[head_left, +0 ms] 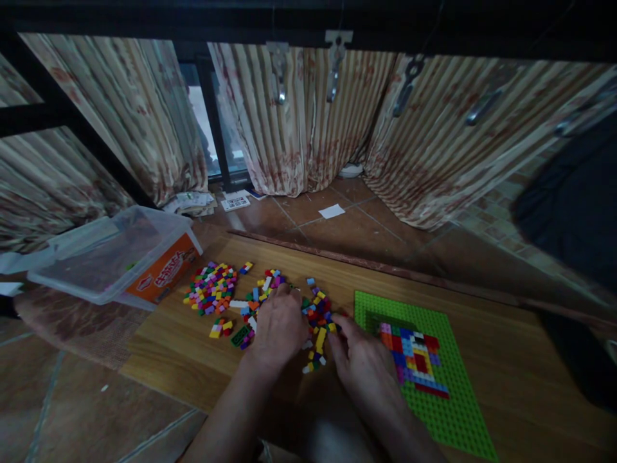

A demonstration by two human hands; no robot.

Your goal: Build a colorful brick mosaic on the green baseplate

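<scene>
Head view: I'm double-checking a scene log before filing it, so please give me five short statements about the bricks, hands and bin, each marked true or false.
1. The green baseplate carries a multicolored brick build. True.
2. The left hand is over loose bricks. True.
3. The right hand has its fingertips on the brick build. False: they are at the loose bricks, left of the baseplate.
4. The clear plastic bin has an orange label. True.
5. The bin stands to the right of the baseplate. False: it is on the far left.
</scene>
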